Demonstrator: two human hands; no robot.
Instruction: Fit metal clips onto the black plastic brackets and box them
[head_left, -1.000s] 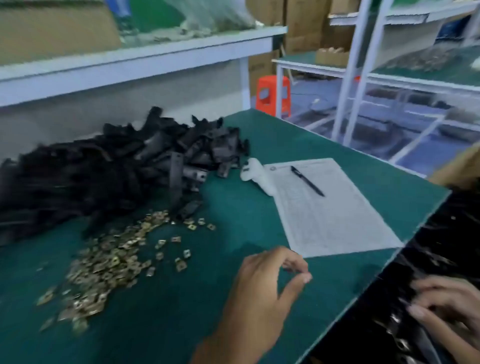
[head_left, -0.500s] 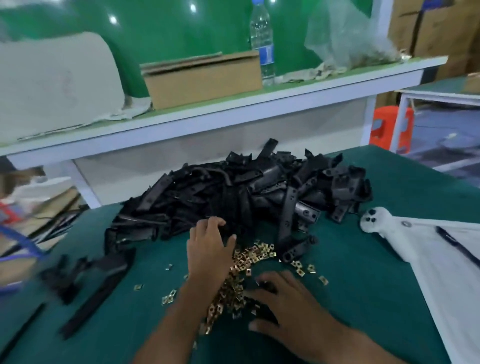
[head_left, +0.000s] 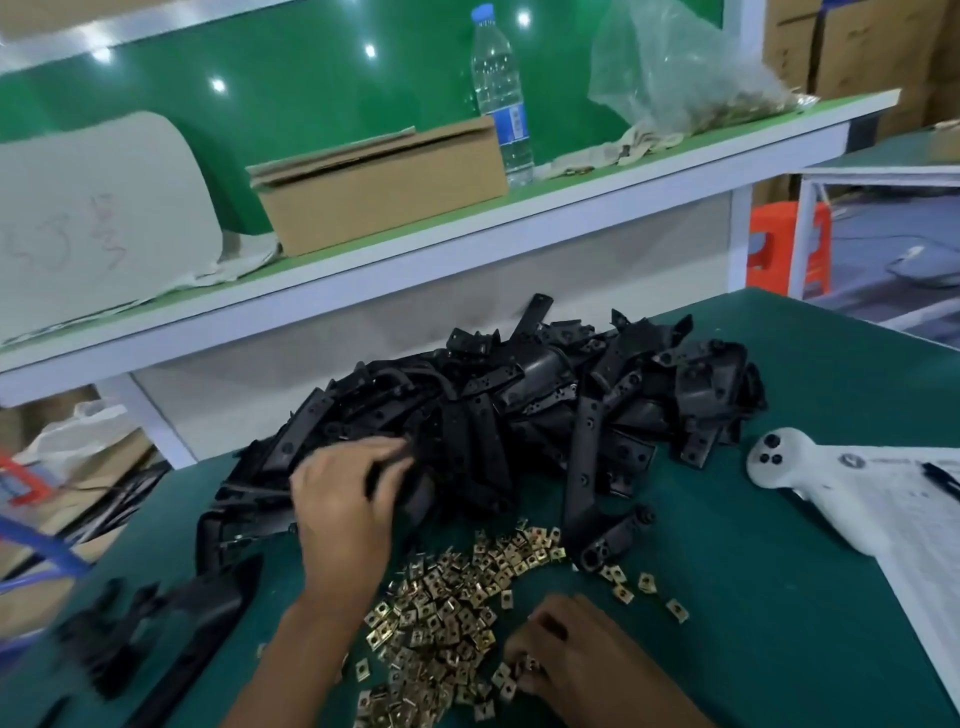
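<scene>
Our left hand (head_left: 348, 499) gripping a black bracket (head_left: 400, 478) in the pile (head_left: 519, 415) at the green worktop's (head_left: 779, 597) back edge, right hand (head_left: 576, 654) pinching brass clips (head_left: 441, 623) near the front, bare worktop between clips and paper (head_left: 924, 545) at the right edge.

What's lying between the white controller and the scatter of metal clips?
Head view: mostly bare green mat; only a few stray clips trail from the metal clips toward the white controller.

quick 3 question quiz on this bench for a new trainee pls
1. True or false: the left hand is at the pile of black brackets.
2. What lies under the right hand: A clips, B pen, C bottle?
3. Fill in: the water bottle stands on the ____ beside the cardboard box.

Key: 1 true. 2 A, the metal clips. 3 shelf.
</scene>
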